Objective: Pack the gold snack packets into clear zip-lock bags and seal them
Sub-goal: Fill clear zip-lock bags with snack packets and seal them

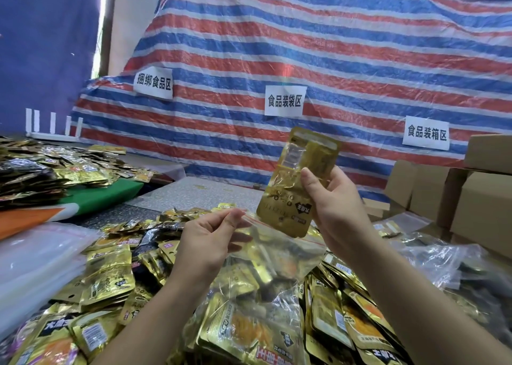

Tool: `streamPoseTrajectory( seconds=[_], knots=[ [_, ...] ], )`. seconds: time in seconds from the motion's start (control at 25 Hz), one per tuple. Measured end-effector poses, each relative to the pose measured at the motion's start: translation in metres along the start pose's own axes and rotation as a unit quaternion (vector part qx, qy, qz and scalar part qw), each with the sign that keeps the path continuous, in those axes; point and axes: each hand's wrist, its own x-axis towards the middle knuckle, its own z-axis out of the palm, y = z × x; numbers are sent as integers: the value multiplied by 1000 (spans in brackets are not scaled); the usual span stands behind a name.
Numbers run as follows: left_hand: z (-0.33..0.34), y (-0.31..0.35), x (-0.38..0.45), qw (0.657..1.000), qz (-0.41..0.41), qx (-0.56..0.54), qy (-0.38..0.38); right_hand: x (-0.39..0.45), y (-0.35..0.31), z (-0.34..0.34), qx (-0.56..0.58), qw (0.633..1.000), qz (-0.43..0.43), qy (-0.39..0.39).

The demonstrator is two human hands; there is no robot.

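The right hand (336,206) pinches a flat gold foil snack packet (297,183), upright, its lower end at the mouth of a clear red-striped zip-lock bag (266,256). At nine o'clock of the packet, the left hand (210,240) pinches the bag's rim above the worktop's heap of gold packets (110,278).

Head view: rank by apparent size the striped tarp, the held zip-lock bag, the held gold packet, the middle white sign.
1. striped tarp, by far
2. zip-lock bag
3. gold packet
4. middle white sign

Bag's clear edges are hard to trace. The sign hangs farther back, so its rank is apparent only.
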Motion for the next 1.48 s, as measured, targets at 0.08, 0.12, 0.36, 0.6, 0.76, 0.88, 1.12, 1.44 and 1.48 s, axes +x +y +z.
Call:
streamPoseTrajectory(
  seconds=[0.08,0.12,0.36,0.6,0.76,0.88,1.12,1.44,1.48],
  knots=[
    [0,1,-1,1000,3,1,-8,-3,6,-1,-36,999,-8,-28],
    [0,2,-1,1000,2,1,-9,-4,8,-2,-49,998,-19,-44],
    [2,4,0,1000,-3,-13,6,2,2,-17,-141,976,-26,-165],
    [1,2,0,1000,-8,-4,4,-2,-6,-18,-329,907,33,-261],
    [2,1,1,1000,-16,-9,14,-3,-19,-14,-419,858,33,-294],
    [2,0,1,1000,-21,-14,10,1,-31,-9,-469,826,43,-311],
    [2,0,2,999,-30,-23,5,7,-45,-2,-537,773,36,-335],
    [6,-1,0,1000,-16,2,6,6,-46,-7,-530,786,45,-314],
    [6,-2,0,1000,-10,12,9,6,-45,-6,-538,779,42,-319]
  ],
)
